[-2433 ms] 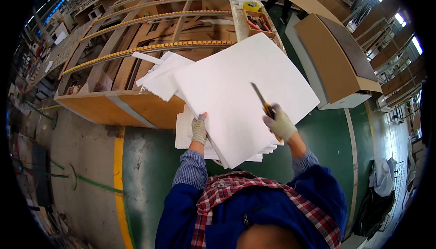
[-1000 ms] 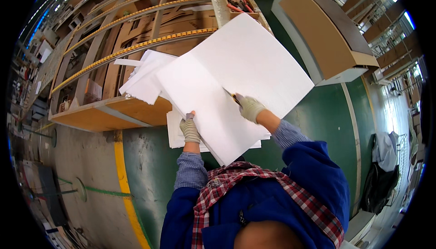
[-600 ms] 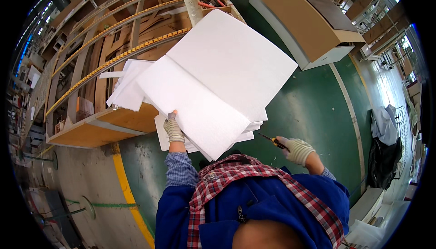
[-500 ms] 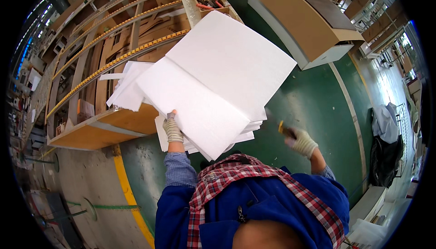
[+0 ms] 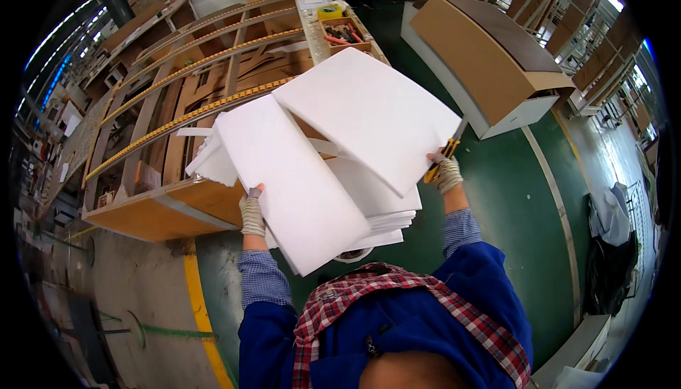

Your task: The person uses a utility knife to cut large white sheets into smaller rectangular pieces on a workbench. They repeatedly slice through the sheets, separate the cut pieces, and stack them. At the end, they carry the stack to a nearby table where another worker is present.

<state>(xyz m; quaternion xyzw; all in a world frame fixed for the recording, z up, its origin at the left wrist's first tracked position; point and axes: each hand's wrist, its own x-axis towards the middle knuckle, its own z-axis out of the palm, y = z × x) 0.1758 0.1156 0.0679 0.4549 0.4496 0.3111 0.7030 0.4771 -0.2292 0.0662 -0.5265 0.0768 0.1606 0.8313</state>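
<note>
My left hand (image 5: 252, 212), in a light knit glove with bare fingertips, grips the edge of a long white foam sheet (image 5: 294, 183). A second white foam sheet (image 5: 369, 116) lies apart from it on the right, with a wedge-shaped gap between the two. At that sheet's right corner is my gloved right hand (image 5: 447, 173), closed around a yellow utility knife (image 5: 451, 149) and touching the corner. The knife's blade points up and away. Underneath, a stack of white sheets (image 5: 390, 224) shows its layered edges.
To the left stands a wooden workbench (image 5: 163, 208) with yellow-edged rails (image 5: 198, 102) across it and scrap boards below. A wooden tool box (image 5: 344, 33) sits at its far end. Beyond the green floor, a large cardboard-covered piece (image 5: 482, 48) stands at the far right.
The single creased white sheet now shows as two separate pieces with a gap between them. My right hand has moved up and left to the right piece, the knife still in it.
</note>
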